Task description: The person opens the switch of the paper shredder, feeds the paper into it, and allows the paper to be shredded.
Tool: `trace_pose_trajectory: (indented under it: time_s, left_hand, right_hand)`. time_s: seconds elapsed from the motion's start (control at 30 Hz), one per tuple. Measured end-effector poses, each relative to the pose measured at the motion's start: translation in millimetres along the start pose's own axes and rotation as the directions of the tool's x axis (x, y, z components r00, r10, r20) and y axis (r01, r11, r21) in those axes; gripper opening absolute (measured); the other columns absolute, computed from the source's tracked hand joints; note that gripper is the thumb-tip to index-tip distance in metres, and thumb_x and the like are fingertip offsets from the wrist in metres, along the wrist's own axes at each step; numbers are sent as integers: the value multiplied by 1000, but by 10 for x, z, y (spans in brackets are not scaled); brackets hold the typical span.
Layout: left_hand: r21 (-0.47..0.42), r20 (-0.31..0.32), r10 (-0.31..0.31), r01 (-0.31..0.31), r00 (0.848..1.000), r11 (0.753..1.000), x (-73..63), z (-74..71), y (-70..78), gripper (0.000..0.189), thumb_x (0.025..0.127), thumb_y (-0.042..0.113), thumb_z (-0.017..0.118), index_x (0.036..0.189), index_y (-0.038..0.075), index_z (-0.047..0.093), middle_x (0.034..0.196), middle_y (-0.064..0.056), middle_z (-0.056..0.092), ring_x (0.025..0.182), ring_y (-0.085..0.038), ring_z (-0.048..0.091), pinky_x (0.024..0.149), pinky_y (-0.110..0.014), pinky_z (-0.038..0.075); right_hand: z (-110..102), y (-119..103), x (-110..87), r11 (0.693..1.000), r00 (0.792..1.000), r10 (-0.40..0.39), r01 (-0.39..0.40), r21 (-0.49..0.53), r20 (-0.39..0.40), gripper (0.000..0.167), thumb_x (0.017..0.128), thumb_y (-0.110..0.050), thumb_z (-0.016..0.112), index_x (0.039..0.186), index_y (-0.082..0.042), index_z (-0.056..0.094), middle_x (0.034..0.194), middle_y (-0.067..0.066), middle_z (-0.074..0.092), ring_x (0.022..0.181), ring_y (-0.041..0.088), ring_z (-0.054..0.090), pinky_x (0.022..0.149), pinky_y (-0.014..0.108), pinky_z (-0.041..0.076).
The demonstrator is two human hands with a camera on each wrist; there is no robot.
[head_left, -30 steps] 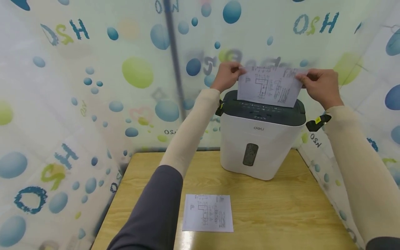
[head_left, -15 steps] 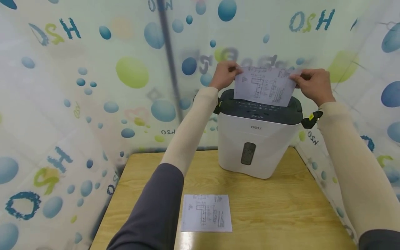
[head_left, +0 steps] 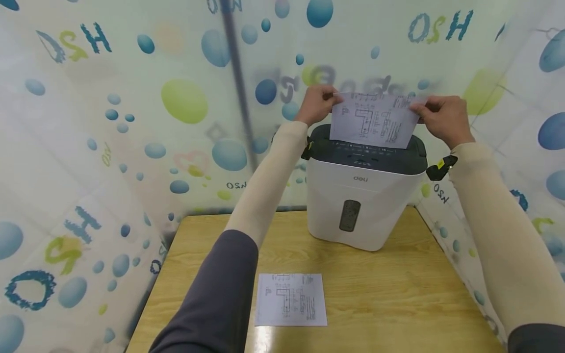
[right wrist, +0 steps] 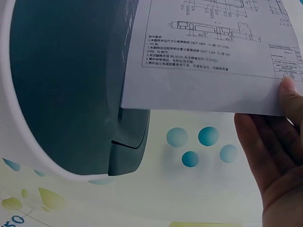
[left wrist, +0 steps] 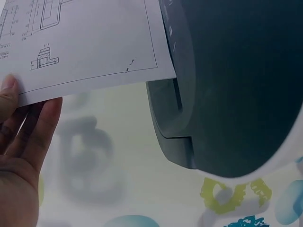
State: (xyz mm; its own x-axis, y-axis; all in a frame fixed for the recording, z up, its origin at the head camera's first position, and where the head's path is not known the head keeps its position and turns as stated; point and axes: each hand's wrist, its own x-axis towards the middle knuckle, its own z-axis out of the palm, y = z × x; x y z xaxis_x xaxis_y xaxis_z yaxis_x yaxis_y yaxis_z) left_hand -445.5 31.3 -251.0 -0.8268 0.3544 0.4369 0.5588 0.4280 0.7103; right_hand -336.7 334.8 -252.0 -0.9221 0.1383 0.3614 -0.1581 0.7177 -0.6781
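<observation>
A sheet of paper [head_left: 372,120] printed with a technical drawing stands upright at the dark top of a white paper shredder [head_left: 340,196]. My left hand [head_left: 316,104] pinches its upper left corner between thumb and fingers. At the upper right corner, my right hand [head_left: 448,120] pinches it the same way. Both wrist views show the lower edge of the paper [left wrist: 94,52] at the slot in the shredder lid [right wrist: 61,85]. Whether that edge is inside the slot I cannot tell. Each thumb lies on the printed face, with fingers behind.
A second printed sheet [head_left: 291,300] lies flat on the wooden table [head_left: 375,299], nearer to me. The shredder stands at the table's back right, close to a patterned curtain wall [head_left: 185,147].
The camera view has shifted slightly. Both hands keep their grip on the paper, which stays at the shredder top with little visible movement.
</observation>
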Motion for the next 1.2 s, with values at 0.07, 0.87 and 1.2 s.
trace_pose_trajectory:
  time_s: [0.07,0.87,1.2]
  left_hand:
    - [-1,2,-9,9,1000,1000,-5,-8,10,16,101,19,66,104,8,77,104,-8,77,92,-16,71,81,-23,58]
    - [20,5,-11,11,1000,1000,89,29,-110,15,100,20,67,101,10,78,101,-6,77,88,-14,70,79,-22,58]
    - [71,50,-49,45,998,996,28,54,-111,18,102,18,66,87,8,70,101,-6,75,91,-13,69,79,-23,58]
  right_hand:
    - [0,0,3,1000,1000,1,-1,-8,2,51,100,-42,65,133,-4,68,90,-23,70,66,-18,59,66,7,44]
    - [32,5,40,997,1000,-7,6,-83,-9,51,101,-46,61,133,-8,69,111,4,77,69,-17,55,67,12,43]
    - [48,53,24,992,999,-37,41,-119,37,50,100,-45,63,125,-3,73,87,-8,77,63,-16,56,64,18,43]
